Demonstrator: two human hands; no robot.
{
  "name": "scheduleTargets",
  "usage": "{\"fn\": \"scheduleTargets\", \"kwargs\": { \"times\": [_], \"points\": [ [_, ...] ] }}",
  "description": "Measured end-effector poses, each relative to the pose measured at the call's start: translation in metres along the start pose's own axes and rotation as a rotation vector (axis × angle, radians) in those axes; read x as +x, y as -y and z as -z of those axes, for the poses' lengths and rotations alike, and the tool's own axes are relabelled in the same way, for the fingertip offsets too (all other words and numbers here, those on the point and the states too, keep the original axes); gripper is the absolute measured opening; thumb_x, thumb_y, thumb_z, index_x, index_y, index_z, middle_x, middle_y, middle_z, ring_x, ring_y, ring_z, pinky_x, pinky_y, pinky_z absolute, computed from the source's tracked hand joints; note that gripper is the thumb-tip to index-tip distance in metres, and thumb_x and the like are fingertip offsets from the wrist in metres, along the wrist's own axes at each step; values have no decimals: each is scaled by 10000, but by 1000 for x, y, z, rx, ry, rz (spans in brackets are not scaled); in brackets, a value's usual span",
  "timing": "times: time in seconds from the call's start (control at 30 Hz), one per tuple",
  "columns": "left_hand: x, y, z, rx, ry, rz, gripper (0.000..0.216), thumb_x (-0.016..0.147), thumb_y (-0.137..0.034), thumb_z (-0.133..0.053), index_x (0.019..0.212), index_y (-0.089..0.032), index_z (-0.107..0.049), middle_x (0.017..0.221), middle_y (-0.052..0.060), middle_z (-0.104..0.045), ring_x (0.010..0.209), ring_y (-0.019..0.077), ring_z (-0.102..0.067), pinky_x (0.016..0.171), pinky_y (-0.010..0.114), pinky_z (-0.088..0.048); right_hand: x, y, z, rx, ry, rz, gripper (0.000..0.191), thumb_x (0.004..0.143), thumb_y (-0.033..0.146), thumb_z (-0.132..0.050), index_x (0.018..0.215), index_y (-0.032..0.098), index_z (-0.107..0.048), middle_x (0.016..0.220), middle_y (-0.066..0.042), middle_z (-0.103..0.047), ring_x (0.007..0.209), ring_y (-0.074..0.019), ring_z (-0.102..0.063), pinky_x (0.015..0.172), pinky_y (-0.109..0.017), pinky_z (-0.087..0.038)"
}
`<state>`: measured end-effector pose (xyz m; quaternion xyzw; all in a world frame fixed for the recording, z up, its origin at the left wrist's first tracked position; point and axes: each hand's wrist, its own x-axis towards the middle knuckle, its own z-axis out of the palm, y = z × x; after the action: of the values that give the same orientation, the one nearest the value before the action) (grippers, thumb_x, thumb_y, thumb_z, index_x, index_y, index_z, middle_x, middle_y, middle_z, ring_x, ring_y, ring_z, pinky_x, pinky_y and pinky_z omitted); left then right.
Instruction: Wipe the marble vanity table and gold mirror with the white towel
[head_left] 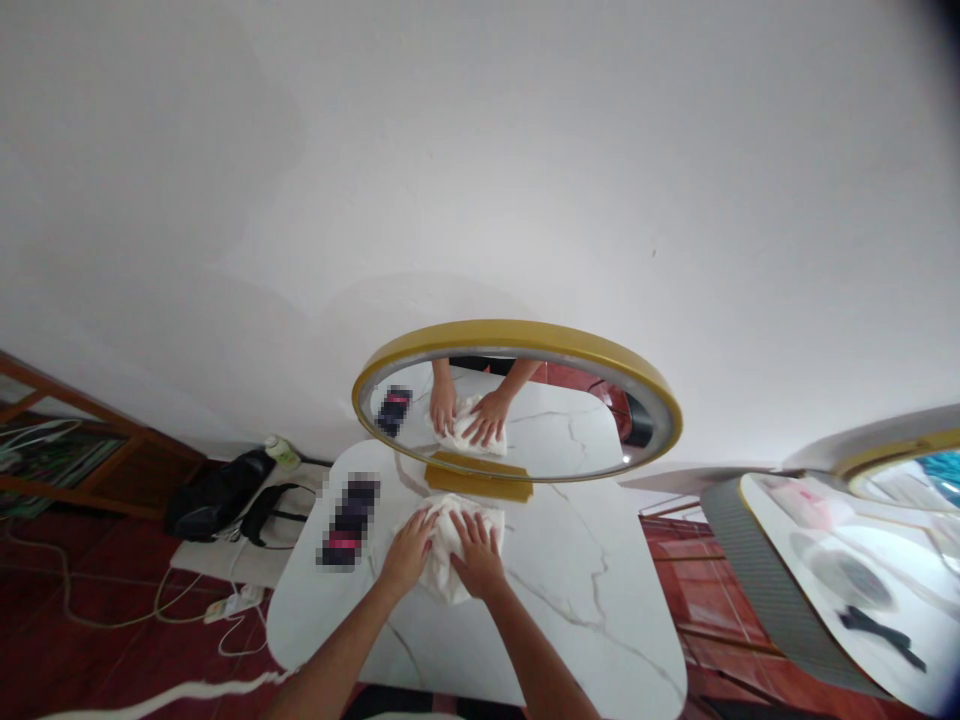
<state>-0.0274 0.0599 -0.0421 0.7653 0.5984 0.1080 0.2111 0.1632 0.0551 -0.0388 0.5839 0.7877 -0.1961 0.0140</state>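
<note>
Several things stand at the left side: a wooden cabinet (120,468) with its open shelf, then a black bag (217,497) on the red floor side, and a bottle (282,452) near the wall; nearer, a white power strip (234,603) lies among cables. Next comes the marble-patterned table (577,530), and on its left part lies a dark object (349,522), which is blurred into squares. To the right of it, the left hand (409,548) presses on the left part of a white cloth (441,562) — its fingers are close together and bent, and I cannot tell if they pinch the fabric. The right hand (478,552) lies flat on the same cloth, with the fingers spread. This crumpled cloth is on the tabletop, just near of the gold base (480,482) of an oval mirror (547,425), where both hands appear again. Farthest right, a second table (810,600) carries a black item (881,635) and another gold-rimmed mirror (911,475).
</note>
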Motion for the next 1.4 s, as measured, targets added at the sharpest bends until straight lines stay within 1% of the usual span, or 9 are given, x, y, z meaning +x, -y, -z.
{"fn": "scheduleTargets", "kwargs": {
  "times": [0.17,0.33,0.53,0.67,0.8,0.9,1.03,1.23,1.4],
  "points": [
    [-14,1,-5,-15,-22,15,585,816,-140,-368,1386,-265,-325,1393,35,-405,1288,183,-353,1054,367,-330,-7,4,1,-29,-49,25,719,846,414,-421,1430,355,-6,1509,69,-112,1382,-268,-110,1084,-511,-161],
    [-52,0,-17,-16,-43,53,598,805,-164,-393,1388,-276,-326,1411,19,-393,1306,197,-323,1063,381,-307,-39,12,-5,-15,-76,104,735,839,419,-435,1436,340,-14,1513,64,-88,1386,-279,-71,1101,-535,-83],
    [-108,-3,-20,-20,58,56,592,782,-245,-481,1362,-295,-376,1363,17,-447,1266,221,-364,1062,376,-301,-93,15,-24,43,-33,238,773,826,460,-461,1446,300,-27,1519,10,-58,1380,-327,-44,1089,-586,-14],
    [-128,-8,-21,-79,157,48,567,777,-287,-506,1336,-286,-412,1332,32,-471,1254,238,-371,1068,384,-296,-114,0,-33,73,15,402,790,815,503,-460,1448,287,-41,1517,-30,-71,1373,-348,-71,1072,-619,-23],
    [-125,-19,-22,-142,264,26,620,760,-259,-505,1363,-300,-368,1364,20,-440,1281,231,-336,1096,378,-261,-125,-20,-34,67,16,435,789,804,501,-470,1448,295,-63,1513,-33,-88,1373,-343,-84,1071,-623,-60],
    [-115,-32,-25,-165,333,-5,643,740,-257,-513,1366,-277,-366,1391,24,-408,1301,223,-302,1114,362,-229,-134,-36,-29,76,37,403,779,812,501,-463,1447,302,-58,1511,-23,-97,1375,-340,-77,1070,-630,-66],
    [-99,-56,-30,-187,411,-69,630,750,-298,-506,1363,-251,-373,1407,32,-388,1314,226,-281,1117,358,-210,-150,-60,-19,78,46,349,747,838,497,-432,1446,300,-45,1511,-19,-103,1375,-332,-89,1079,-618,-71],
    [-75,-94,-45,-178,446,-120,664,734,-274,-503,1379,-237,-350,1418,29,-372,1316,218,-274,1119,337,-196,-166,-93,-14,26,1,287,763,835,495,-443,1445,284,-37,1508,-21,-110,1369,-336,-128,1081,-597,-108],
    [-55,-103,-54,-131,470,-135,661,766,-267,-470,1404,-204,-311,1449,48,-335,1334,239,-247,1122,378,-197,-157,-106,-14,-18,-62,233,749,838,440,-454,1444,284,-41,1506,-19,-129,1366,-329,-146,1081,-590,-114]
  ]
}}
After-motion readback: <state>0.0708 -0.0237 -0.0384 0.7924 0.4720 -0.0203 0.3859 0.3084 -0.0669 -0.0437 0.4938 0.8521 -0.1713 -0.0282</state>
